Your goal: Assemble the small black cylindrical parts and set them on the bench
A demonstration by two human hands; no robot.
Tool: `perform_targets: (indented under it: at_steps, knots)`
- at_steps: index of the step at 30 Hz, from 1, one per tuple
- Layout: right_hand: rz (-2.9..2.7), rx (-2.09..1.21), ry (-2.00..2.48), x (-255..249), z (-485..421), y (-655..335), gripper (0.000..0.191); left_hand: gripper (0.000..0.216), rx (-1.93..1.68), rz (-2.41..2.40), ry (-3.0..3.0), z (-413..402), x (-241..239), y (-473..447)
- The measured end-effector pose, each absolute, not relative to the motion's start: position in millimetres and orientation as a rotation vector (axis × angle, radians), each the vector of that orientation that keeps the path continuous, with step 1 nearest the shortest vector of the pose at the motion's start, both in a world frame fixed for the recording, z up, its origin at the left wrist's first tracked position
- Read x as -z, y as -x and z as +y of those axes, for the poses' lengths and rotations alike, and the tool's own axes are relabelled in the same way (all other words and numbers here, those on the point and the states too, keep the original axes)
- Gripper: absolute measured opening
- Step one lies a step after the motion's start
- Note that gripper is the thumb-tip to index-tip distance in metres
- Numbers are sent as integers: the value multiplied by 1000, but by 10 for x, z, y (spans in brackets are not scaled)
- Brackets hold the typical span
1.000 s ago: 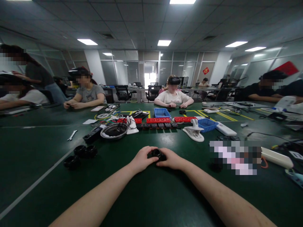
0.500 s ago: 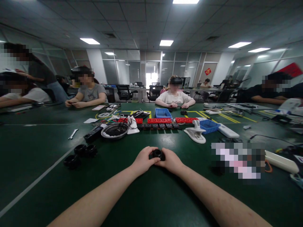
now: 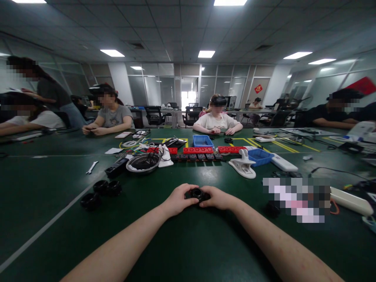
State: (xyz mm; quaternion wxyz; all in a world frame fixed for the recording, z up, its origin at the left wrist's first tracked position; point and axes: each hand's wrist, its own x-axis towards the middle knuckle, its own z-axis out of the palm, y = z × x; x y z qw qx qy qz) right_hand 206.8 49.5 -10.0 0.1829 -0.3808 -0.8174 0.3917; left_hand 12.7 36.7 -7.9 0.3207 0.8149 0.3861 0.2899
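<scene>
Low over the green table, my left hand (image 3: pixel 183 199) grips a small black ring-shaped part (image 3: pixel 196 193), its round opening facing up. The thumb lies on the near side and the fingers wrap the far side. My right hand (image 3: pixel 217 197) is closed at the right side of that part, thumb and fingers pinched on something black there. Whether this is the same part or a second piece, I cannot tell. Several similar black round parts (image 3: pixel 91 201) stand together on the table to the left of my hands.
Beyond my hands lie red blocks (image 3: pixel 198 150), a round metal-rimmed pan (image 3: pixel 143 163), a white clip stand (image 3: pixel 243 166) and blue trays (image 3: pixel 202 141). A wrench (image 3: pixel 92 167) rests at the left. Further right are a pixelated object and a cream bar (image 3: pixel 351 200). People sit around the table.
My right hand has shifted slightly to the right, its fingers less wrapped around the black ring-shaped part. More black shows between the hands. My left hand keeps its grip.
</scene>
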Motion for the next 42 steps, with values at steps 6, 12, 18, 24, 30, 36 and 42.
perform_targets:
  at_steps: [6,12,18,24,30,36,42]
  knots:
    - [-2234,-848,1347,184,445,-1952,34,37,-848,1114,-2159,327,109,-173]
    - [-2228,-267,1612,257,337,-1779,32,35,-992,1305,-2092,314,178,-242]
    - [-2312,-517,1328,162,365,-1880,43,33,-919,1243,-2132,314,106,-198]
    - [-2280,-1116,1092,64,454,-2040,29,35,-836,1096,-2162,337,96,-155]
    - [-2233,-1094,1156,97,470,-2028,32,36,-832,1103,-2140,341,118,-159]
    - [-2300,-827,1323,152,451,-1975,35,35,-883,1181,-2131,280,108,-224]
    - [-2271,-281,1660,178,337,-1796,39,33,-997,1298,-2061,280,164,-262]
